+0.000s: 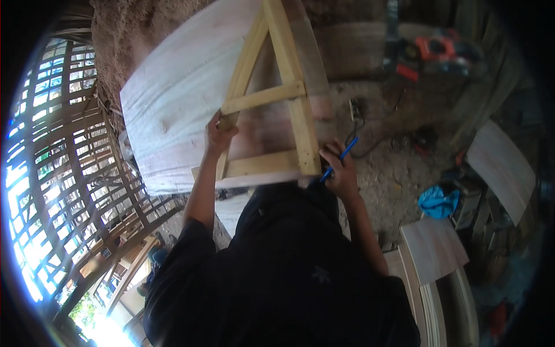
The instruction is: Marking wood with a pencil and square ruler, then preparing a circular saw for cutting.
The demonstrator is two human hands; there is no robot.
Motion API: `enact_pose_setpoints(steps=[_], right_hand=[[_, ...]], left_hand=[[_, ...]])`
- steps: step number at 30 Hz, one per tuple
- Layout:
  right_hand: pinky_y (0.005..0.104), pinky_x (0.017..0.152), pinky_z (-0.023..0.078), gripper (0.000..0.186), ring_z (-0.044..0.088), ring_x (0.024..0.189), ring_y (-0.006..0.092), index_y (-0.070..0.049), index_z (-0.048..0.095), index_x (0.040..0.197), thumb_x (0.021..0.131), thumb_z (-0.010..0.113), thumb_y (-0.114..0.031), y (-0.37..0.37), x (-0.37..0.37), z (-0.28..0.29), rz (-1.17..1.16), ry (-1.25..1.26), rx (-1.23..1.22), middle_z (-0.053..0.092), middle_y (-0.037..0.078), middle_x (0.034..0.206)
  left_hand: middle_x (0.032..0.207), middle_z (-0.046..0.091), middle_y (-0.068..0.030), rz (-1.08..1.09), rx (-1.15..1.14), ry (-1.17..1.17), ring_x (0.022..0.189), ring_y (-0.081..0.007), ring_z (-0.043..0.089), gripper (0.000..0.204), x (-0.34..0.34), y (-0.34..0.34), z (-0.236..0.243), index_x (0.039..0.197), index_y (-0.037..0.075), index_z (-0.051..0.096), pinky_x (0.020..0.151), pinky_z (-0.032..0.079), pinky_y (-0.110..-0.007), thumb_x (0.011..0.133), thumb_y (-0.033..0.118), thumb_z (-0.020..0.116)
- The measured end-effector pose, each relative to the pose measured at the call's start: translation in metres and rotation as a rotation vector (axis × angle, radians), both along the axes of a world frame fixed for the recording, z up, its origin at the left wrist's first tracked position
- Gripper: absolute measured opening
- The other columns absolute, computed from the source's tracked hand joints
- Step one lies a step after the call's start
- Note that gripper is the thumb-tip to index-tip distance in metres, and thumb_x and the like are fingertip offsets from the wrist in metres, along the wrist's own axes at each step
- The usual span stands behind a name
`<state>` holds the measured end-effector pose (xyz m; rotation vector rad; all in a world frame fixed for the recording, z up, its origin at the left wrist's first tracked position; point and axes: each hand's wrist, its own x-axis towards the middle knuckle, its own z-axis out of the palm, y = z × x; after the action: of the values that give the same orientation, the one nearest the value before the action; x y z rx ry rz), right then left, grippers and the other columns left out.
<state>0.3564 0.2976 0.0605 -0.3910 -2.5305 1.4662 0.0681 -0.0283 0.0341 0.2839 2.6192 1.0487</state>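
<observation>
A wooden A-shaped frame (263, 97) with two crossbars lies on a large pale plywood sheet (167, 110) in front of me. My left hand (218, 134) is closed around the frame's left leg, just below the upper crossbar. At the lower end of the right leg is my right hand (341, 173), with a slim blue pen or pencil (348, 148) held between its fingers. Its fingertips are close to the leg's edge; whether they touch the wood I cannot tell.
A red and black power tool (442, 49) lies blurred at the far right. A power socket strip (355, 110) with a cord rests on the dirt floor. To the right are a bright blue cloth or bag (438, 202) and plywood pieces (502, 165). A slatted lattice wall (55, 156) stands left.
</observation>
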Motion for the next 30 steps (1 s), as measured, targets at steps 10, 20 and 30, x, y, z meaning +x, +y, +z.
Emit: enact_pose_setpoints(steps=[10, 20, 30], right_hand=[[0.0531, 0.111, 0.05, 0.056, 0.057, 0.137, 0.0423, -0.009, 0.072, 0.127, 0.072, 0.075, 0.003, -0.034, 0.131, -0.026, 0.032, 0.028, 0.149, 0.065, 0.019, 0.141], [0.0473, 0.111, 0.054, 0.064, 0.057, 0.139, 0.0432, -0.003, 0.063, 0.137, 0.077, 0.078, 0.008, -0.036, 0.127, -0.058, -0.069, -0.082, -0.119, 0.053, 0.023, 0.155], [0.0469, 0.114, 0.049, 0.065, 0.055, 0.138, 0.0426, -0.003, 0.055, 0.145, 0.082, 0.07, 0.008, -0.056, 0.117, -0.053, -0.222, -0.043, -0.058, 0.057, 0.022, 0.146]], left_hand=[[0.121, 0.065, -0.0177, 0.013, -0.146, 0.19, 0.108, -0.0362, 0.066, 0.08, 0.141, -0.023, -0.007, 0.137, 0.003, 0.067, 0.089, 0.056, -0.046, 0.063, 0.019, 0.091], [0.125, 0.067, -0.0191, -0.002, -0.009, 0.236, 0.102, -0.0323, 0.07, 0.062, 0.122, -0.018, -0.007, 0.135, 0.005, 0.071, 0.084, 0.058, -0.043, 0.078, 0.023, 0.091], [0.122, 0.065, -0.0208, -0.102, -0.108, 0.481, 0.111, -0.0418, 0.065, 0.063, 0.118, 0.014, -0.023, 0.138, -0.002, 0.061, 0.096, 0.053, -0.051, 0.087, 0.025, 0.087]])
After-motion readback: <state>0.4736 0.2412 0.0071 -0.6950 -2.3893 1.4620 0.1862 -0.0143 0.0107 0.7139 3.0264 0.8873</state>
